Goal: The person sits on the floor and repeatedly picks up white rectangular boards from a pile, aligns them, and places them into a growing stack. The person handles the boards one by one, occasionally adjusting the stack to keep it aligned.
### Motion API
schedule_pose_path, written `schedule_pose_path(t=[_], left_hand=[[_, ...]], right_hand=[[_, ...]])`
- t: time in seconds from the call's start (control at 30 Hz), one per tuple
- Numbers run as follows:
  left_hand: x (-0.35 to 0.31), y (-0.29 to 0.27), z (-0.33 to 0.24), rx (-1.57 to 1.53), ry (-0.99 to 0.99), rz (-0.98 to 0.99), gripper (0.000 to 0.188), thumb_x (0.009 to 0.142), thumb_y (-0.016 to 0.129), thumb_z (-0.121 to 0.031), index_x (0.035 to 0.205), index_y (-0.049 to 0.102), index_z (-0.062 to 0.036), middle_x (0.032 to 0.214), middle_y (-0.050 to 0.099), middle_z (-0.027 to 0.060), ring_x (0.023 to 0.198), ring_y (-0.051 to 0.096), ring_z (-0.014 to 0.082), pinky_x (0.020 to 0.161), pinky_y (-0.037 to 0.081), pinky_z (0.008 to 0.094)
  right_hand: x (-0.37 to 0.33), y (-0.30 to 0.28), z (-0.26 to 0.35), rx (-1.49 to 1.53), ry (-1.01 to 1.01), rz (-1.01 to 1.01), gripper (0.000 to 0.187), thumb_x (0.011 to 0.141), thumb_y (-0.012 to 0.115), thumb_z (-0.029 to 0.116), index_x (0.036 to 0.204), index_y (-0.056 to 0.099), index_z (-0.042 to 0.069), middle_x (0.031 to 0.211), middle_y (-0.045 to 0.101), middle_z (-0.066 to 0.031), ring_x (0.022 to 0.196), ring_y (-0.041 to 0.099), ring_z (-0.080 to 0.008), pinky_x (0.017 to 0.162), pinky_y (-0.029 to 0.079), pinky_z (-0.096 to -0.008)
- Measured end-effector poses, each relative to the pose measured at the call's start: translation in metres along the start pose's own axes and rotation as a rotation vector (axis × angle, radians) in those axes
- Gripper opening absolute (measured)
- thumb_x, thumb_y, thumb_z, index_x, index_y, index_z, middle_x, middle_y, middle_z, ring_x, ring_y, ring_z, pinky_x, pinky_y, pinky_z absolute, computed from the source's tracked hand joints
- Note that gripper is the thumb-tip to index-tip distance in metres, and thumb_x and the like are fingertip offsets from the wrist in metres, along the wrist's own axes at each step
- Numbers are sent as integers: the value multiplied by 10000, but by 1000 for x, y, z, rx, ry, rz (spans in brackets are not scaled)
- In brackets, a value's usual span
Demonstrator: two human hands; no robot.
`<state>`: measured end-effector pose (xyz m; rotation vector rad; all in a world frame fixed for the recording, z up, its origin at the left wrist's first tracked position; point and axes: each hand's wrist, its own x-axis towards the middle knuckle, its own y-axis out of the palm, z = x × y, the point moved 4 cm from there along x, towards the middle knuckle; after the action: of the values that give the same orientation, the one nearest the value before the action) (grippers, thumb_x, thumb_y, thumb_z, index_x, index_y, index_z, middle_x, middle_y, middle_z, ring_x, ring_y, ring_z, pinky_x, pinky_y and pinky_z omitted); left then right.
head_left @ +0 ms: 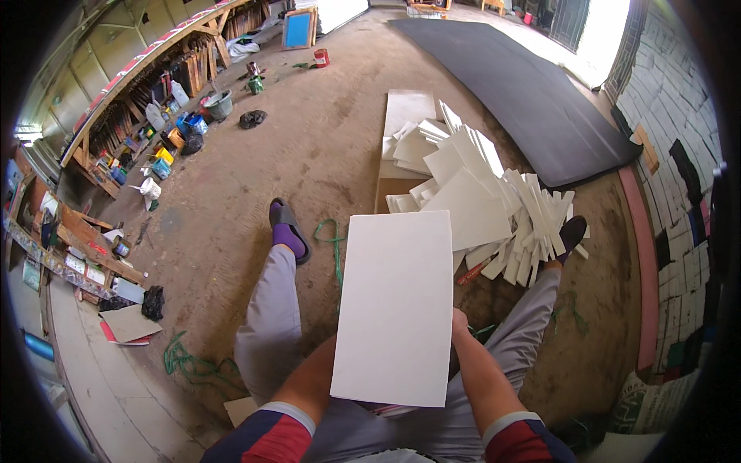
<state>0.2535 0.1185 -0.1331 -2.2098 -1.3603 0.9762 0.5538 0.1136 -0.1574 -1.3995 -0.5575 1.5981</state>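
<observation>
A white rectangular sheet, stiff like card or foam board (394,309), is held up between my knees. My right hand (460,319) grips its right edge, with most of the fingers hidden behind it. My left forearm runs in behind the sheet's lower left side, so the left hand itself is hidden. Just beyond lies a loose heap of similar white sheets and strips (471,185), spilling toward my right foot. Under the heap's far end rests a long flat board (409,104).
Green string (189,363) lies tangled on the floor near my left leg. A large dark grey sheet (532,96) spreads at the far right. Paint tins and buckets (218,106) line the left. White stacked material (668,185) forms the right side.
</observation>
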Motion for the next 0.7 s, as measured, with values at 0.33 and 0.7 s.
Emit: schedule_pose_path(t=[0.33, 0.7], left_hand=[[-11, -1, 3, 24, 17, 25, 492, 981, 594, -417, 1360, 634, -104, 1263, 707, 177, 1129, 679, 406, 929, 542, 513], [-33, -18, -8, 106, 74, 75, 473, 967, 612, -399, 1336, 652, -104, 1244, 712, 187, 1113, 683, 416, 917, 545, 517]], right_hand=[[-14, -23, -10, -271, -94, -26, 230, 895, 624, 188, 1009, 815, 128, 1066, 786, -124, 1012, 765, -317, 861, 614, -460], [-28, -20, -40, -258, -36, -13, 262, 914, 598, 191, 1030, 811, 93, 1102, 782, -148, 1059, 755, -330, 863, 613, -477]])
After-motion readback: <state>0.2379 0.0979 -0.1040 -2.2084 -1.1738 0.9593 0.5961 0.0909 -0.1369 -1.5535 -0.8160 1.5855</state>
